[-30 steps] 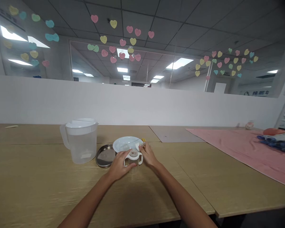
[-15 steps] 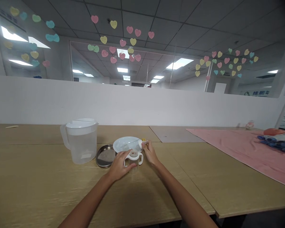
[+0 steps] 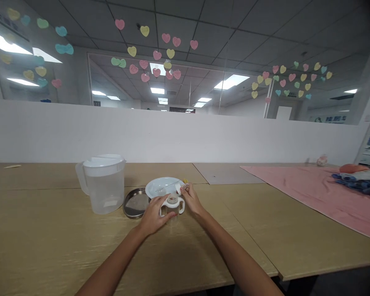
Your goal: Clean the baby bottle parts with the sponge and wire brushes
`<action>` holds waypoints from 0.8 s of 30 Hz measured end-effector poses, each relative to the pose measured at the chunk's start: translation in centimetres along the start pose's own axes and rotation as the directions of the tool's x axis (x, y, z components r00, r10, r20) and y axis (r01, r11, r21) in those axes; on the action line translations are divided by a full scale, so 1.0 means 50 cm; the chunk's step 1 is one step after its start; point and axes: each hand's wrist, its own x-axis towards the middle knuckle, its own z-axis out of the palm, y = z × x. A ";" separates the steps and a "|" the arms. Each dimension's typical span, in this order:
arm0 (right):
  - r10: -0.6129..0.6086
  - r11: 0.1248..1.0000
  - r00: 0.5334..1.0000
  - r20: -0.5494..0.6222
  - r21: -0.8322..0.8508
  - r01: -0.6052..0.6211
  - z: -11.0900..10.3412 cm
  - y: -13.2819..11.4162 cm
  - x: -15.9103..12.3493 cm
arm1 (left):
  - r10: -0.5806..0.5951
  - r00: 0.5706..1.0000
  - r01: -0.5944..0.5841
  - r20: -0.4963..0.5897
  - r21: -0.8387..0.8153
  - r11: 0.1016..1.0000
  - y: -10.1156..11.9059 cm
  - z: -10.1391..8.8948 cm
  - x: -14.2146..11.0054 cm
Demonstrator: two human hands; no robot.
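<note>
A clear baby bottle (image 3: 173, 211) with white side handles stands upright and uncapped on the table, its threaded mouth facing up. My left hand (image 3: 156, 213) is wrapped round its left side, thumb across the front. Just above and right of the mouth, my right hand (image 3: 191, 198) pinches a white bottle cap (image 3: 178, 188) with a clear part on top, tilted on its side. A thin straw-like tube (image 3: 169, 186) runs leftward over the bowl; whether it joins the cap I cannot tell. The white bowl (image 3: 154, 183) lies just behind the bottle.
Left of the bowl sits a round metal tray (image 3: 136, 203). Farther left stands a translucent lidded pitcher (image 3: 106, 191). A pink cloth (image 3: 299, 185) covers the right side of the table (image 3: 64, 250), with a pile of fabric (image 3: 354, 183) on it. Behind runs a white wall (image 3: 172, 135).
My right hand has moved slightly left and down, bringing the cap closer to the bottle's mouth. My left hand keeps its hold on the bottle. The view has shifted a little.
</note>
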 end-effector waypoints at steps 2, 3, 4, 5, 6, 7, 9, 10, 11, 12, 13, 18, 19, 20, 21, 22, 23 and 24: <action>0.029 0.994 0.998 0.055 0.105 -0.035 0.001 -0.003 0.000 | 0.000 1.000 0.000 -0.004 -0.001 1.000 -0.002 0.001 -0.001; 0.043 0.987 0.997 0.067 0.153 -0.053 0.002 -0.006 0.000 | -0.001 1.000 0.001 -0.006 0.000 1.000 -0.002 0.001 -0.001; 0.055 0.981 0.997 0.063 0.185 -0.066 0.002 -0.010 0.000 | -0.002 1.000 0.002 -0.009 0.001 1.000 -0.002 0.001 -0.001; 0.061 0.977 0.997 0.048 0.203 -0.070 0.002 -0.013 0.000 | -0.005 1.000 0.005 -0.010 0.001 1.000 -0.001 0.001 0.000; 0.060 0.976 0.998 0.026 0.208 -0.064 0.001 -0.016 0.000 | -0.008 1.000 0.008 -0.009 0.001 1.000 0.000 0.001 0.000; 0.051 0.978 0.999 -0.001 0.204 -0.049 0.000 -0.019 0.001 | -0.011 1.000 0.011 -0.007 0.001 1.000 0.001 0.000 0.000; 0.018 0.983 0.997 -0.070 0.185 -0.005 -0.002 -0.020 0.003 | -0.015 1.000 0.015 -0.001 -0.004 1.000 0.003 -0.001 0.000; 0.002 0.983 0.994 -0.105 0.181 0.017 -0.003 -0.020 0.005 | -0.015 1.000 0.015 0.002 -0.006 1.000 0.003 -0.002 -0.001; -0.010 0.983 0.991 -0.137 0.181 0.035 -0.004 -0.019 0.006 | -0.014 1.000 0.014 0.006 -0.009 1.000 0.003 -0.002 -0.001; -0.015 0.982 0.987 -0.163 0.183 0.045 -0.005 -0.018 0.008 | -0.014 1.000 0.014 0.008 -0.010 1.000 0.003 -0.002 -0.001; -0.016 0.982 0.983 -0.183 0.184 0.050 -0.005 -0.017 0.009 | -0.014 1.000 0.014 0.009 -0.011 1.000 0.002 -0.002 -0.001; -0.011 0.994 0.972 -0.234 0.107 0.037 -0.007 -0.021 0.010 | -0.008 1.000 0.008 0.001 -0.016 1.000 0.001 -0.001 -0.001; -0.017 0.997 0.970 -0.242 0.072 0.036 -0.008 -0.022 0.010 | -0.007 1.000 0.007 0.001 -0.017 1.000 0.002 -0.001 -0.001; -0.024 0.999 0.969 -0.246 0.039 0.035 -0.008 -0.023 0.009 | -0.007 1.000 0.007 0.000 -0.018 1.000 0.002 -0.002 -0.001; -0.033 0.999 0.969 -0.245 0.010 0.036 -0.008 -0.023 0.009 | -0.008 1.000 0.008 -0.001 -0.018 1.000 0.003 -0.002 0.000; -0.042 0.999 0.970 -0.239 -0.015 0.039 -0.008 -0.023 0.009 | -0.011 1.000 0.011 -0.001 -0.018 1.000 0.004 -0.003 0.000; -0.051 0.998 0.973 -0.224 -0.037 0.043 -0.008 -0.022 0.009 | -0.014 1.000 0.014 -0.001 -0.018 1.000 0.005 -0.003 0.000; -0.060 0.997 0.976 -0.208 -0.061 0.049 -0.009 -0.022 0.009 | -0.018 1.000 0.018 0.000 -0.017 1.000 0.006 -0.004 0.000</action>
